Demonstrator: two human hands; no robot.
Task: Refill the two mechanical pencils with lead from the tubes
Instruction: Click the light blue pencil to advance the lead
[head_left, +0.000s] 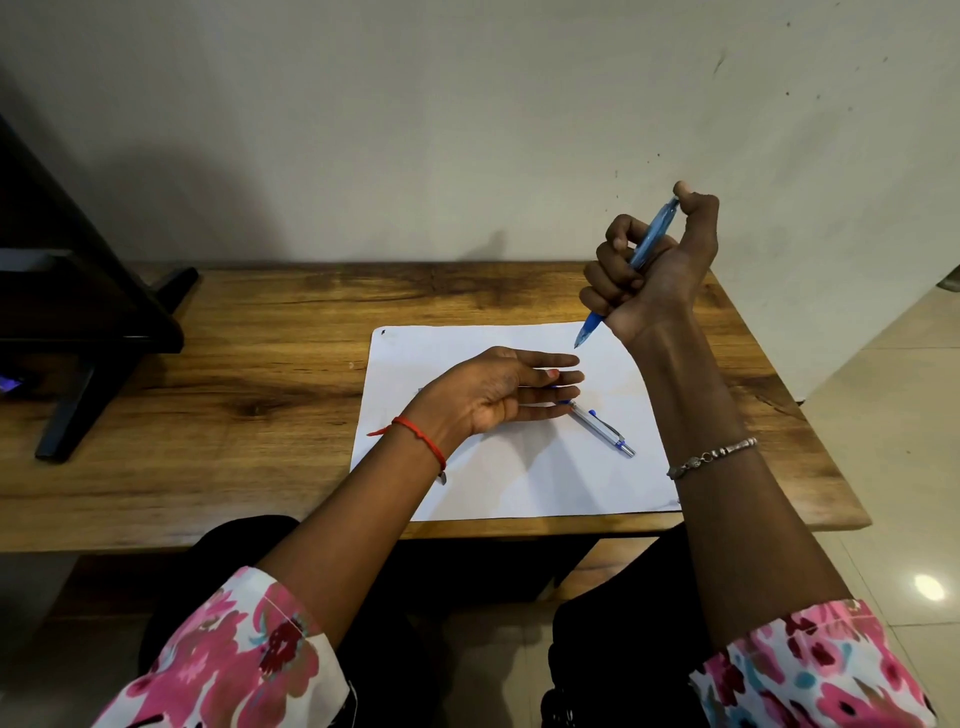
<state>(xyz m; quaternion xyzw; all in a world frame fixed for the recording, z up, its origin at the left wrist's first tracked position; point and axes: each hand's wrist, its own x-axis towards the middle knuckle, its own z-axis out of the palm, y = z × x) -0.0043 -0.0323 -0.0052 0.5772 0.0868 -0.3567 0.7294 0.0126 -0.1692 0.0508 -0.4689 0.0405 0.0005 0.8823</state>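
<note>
- Above the counter (234, 374), right hand (657, 270) has its grip clamped on blue mechanical pencil (590, 326), tip down.
- Over paper (519, 478), left hand (493, 395) grip apart, fingertips by silver mechanical pencil (605, 430).

The bench (260, 332) is grainy wood with a slight sheen, and the sheet (519, 467) on it looks like plain matt white paper. The blue pencil (644, 249) looks like translucent plastic, the silver pencil (602, 428) has a shiny metallic look, and the floor tiles (909, 467) are glossy.
</note>
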